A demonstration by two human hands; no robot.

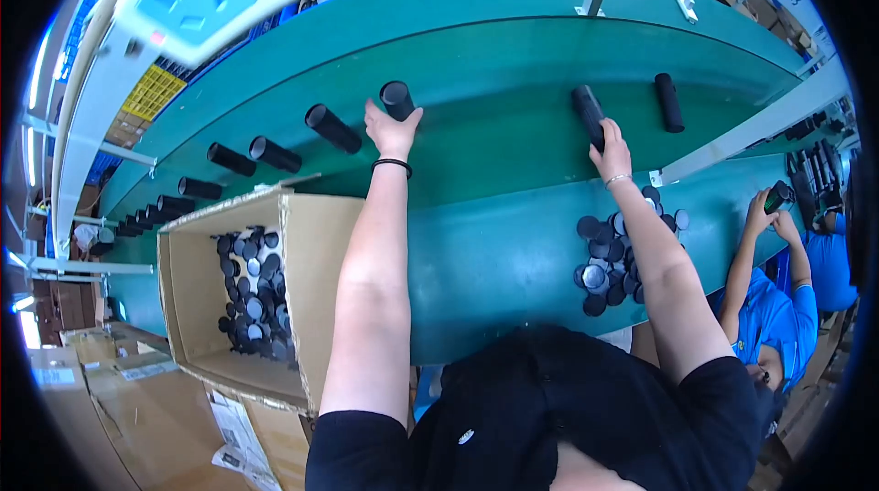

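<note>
My left hand reaches far forward, thumb and fingers around the lower part of a black cylindrical tube, whose open round end faces up. Further right, my right hand grips the near end of another black tube, which lies tilted on the green belt. One more black tube is just beyond it to the right. Under my right forearm, a loose pile of black round caps lies on the green worktop.
Several black tubes line the belt toward the left. A cardboard box with many round caps stands beside my left arm. A metal post slants at right. A co-worker in blue holds a dark piece. Overhead, a white socket panel hangs.
</note>
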